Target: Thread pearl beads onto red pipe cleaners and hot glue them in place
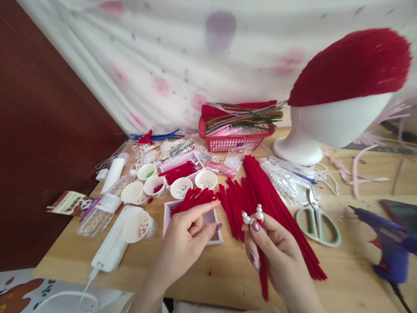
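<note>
My right hand [276, 250] is closed on a red pipe cleaner [263, 278] whose lower end hangs below the fingers. White pearl beads [259, 211] stick up in two small clusters at the fingertips. Over a light purple box [219, 239], my left hand [187, 237] has its index finger and thumb apart, with nothing seen between them. Red looped pipe cleaner pieces [195, 198] lie in that box just beyond the left fingers. Short red pipe cleaners [232, 208] and a long red bundle [276, 204] rest behind the right hand.
Paper cups [132, 193] of beads stand left, near a white power strip [112, 243]. A red basket [236, 142] of pipe cleaners sits at the back. To the right are scissors [316, 221], a blue glue gun [392, 248] and a white head stand [335, 121] bearing a red fuzzy piece [355, 65].
</note>
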The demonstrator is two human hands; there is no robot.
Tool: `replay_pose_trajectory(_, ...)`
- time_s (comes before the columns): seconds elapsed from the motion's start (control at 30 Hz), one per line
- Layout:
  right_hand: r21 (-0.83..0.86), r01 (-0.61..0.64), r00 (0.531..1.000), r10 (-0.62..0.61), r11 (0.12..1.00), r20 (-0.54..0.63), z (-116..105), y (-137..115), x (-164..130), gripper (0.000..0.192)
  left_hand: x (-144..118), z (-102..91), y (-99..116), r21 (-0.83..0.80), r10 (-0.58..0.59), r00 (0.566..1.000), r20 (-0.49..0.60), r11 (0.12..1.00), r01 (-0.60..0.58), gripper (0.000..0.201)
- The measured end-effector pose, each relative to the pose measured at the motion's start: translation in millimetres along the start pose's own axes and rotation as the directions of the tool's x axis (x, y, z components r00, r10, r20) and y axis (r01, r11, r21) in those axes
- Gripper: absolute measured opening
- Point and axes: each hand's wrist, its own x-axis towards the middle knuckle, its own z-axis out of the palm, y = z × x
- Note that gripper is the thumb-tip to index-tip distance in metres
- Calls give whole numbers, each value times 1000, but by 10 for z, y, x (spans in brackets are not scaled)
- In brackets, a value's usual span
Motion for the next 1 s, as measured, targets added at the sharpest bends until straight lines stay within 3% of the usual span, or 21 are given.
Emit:
replay_pose_trajectory(0.1,-115,181,977,-192,977,-96,-99,53,-38,27,-91,111,-28,0,-42,998,-50,999,42,32)
replay_pose_trajectory(0.2,-195,262,949,-289,945,-128,-213,107,-122,20,-176,237,-70,35,-9,997,-72,999,12,37)
replay_pose_trajectory(0.4,-247,293,925,-339,924,-172,-565,228,-348,17,-234,419,-118,15,138,987,-88,990,-137,23)
replay_pose_trajectory(0.5,-221,308,900,-359,925,-247,-732,286,-443,16,-271,501,-141,173,212,975,-62,965,-199,18)
replay_pose_trajectory(0.6,-200,311,878,-362,929,-313,-815,319,-486,17,-351,547,-187,347,172,984,-45,926,-146,34)
replay_pose_trajectory(0.73,-196,339,883,-383,920,-271,-784,300,-468,13,-465,563,-223,293,167,985,-51,945,-145,32)
replay_pose_trajectory(0.83,-200,362,890,-401,911,-218,-664,270,-454,14,-518,649,-176,195,78,994,-77,979,-62,39)
replay_pose_trajectory(0.93,-206,361,906,-395,909,-153,-484,281,-488,18,-539,833,-91,17,-11,998,61,1000,10,35)
replay_pose_trajectory(1.0,-159,328,932,-346,931,-103,-378,314,-526,18,-536,956,-50,-81,7,983,184,997,8,31)
